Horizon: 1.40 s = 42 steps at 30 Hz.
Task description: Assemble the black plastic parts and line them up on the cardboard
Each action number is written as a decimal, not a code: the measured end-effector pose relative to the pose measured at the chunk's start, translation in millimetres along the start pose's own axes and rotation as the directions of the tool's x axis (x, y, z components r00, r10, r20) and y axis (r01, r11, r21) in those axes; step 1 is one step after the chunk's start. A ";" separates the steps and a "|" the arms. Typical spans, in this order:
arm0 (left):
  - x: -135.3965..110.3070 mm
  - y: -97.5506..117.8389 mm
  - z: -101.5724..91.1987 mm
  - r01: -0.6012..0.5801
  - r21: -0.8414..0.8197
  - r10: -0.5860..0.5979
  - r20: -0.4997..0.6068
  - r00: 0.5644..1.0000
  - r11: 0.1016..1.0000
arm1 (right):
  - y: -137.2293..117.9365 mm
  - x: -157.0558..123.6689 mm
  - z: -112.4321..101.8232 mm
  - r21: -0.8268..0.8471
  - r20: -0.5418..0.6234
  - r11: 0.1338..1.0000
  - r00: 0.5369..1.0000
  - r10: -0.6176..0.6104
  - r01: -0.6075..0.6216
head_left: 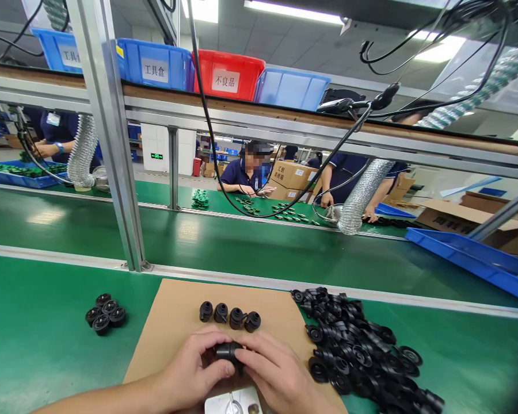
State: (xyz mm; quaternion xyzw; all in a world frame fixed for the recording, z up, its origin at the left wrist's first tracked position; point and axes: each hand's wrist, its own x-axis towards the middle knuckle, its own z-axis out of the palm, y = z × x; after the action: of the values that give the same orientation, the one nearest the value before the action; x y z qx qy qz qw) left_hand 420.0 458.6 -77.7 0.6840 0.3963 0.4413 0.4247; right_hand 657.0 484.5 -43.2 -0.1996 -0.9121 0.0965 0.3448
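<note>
Both hands meet over a brown cardboard sheet (155, 345) on the green bench. My left hand (194, 362) is closed round one end of a black plastic part (228, 351), roughly cylindrical. At its other end the fingers of my right hand (276, 368) grip it too. Just beyond stand several similar black parts (236, 317) in a row, with narrow stepped tops. Below my hands sits a silvery metal block (233, 401), partly cut off by the frame edge. A heap of black plastic parts (354, 345) lies beside my right hand.
A cluster of short round black pieces (106, 314) sits at left. Behind the bench runs a green conveyor belt (242, 244), crossed by a metal post (112, 144). Blue tray (470, 259) is at right. Overhead, a shelf holds a red bin (228, 75) and blue bins. Co-workers sit opposite.
</note>
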 end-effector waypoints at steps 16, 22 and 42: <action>-0.9 -7.1 -2.2 -0.081 0.041 0.081 -0.008 0.997 0.996 | 1.3 -7.6 5.3 0.132 0.126 0.961 0.966 0.227 -0.243; -3.9 -5.1 -0.6 -0.223 0.175 0.209 0.093 0.973 0.959 | -4.4 -11.6 24.4 0.152 0.149 0.833 0.845 0.513 -0.532; -4.2 0.8 2.2 -0.317 0.118 0.328 -0.082 0.941 0.941 | -10.6 -6.1 1.0 -0.083 0.184 0.938 0.920 0.346 -0.336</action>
State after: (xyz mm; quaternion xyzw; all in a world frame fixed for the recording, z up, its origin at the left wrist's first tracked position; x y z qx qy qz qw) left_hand 420.9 454.0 -78.7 0.7376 0.3220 0.5177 0.2904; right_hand 657.3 472.3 -44.2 -0.3532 -0.8950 0.1515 0.2262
